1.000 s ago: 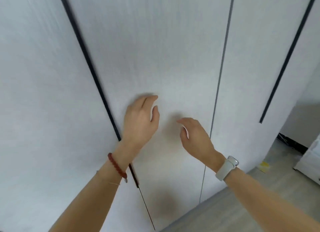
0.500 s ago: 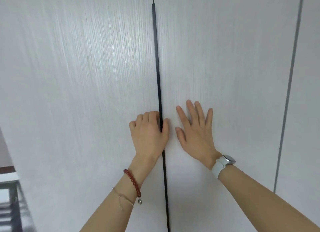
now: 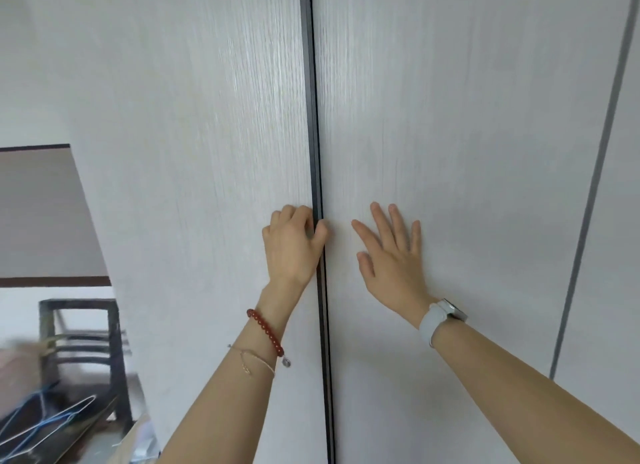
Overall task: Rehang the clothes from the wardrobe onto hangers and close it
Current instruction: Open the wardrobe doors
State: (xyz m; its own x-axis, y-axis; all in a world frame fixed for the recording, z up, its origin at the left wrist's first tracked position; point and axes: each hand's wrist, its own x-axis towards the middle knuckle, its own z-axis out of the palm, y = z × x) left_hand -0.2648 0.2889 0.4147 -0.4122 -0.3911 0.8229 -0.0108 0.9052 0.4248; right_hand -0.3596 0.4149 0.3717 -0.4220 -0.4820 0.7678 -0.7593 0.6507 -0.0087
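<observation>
Wardrobe doors [image 3: 207, 152] unmoved since half a second ago: left hand [image 3: 291, 245] hooks the handle strip [image 3: 313, 117], right hand [image 3: 391, 252] beside it presses flat; opening pending.

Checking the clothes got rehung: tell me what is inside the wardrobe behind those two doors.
Nothing inside shows. The left door and right door meet at the dark handle strip, hiding the interior. The left hand grips that strip; the right hand presses flat.

Setting: a home, likely a bedroom. Evidence: full-height white wood-grain wardrobe doors [image 3: 450, 117] with a dark strip handle [image 3: 313, 117]. Lower left: dark chair frame [image 3: 114, 353] and loose wire hangers [image 3: 52, 425].
</observation>
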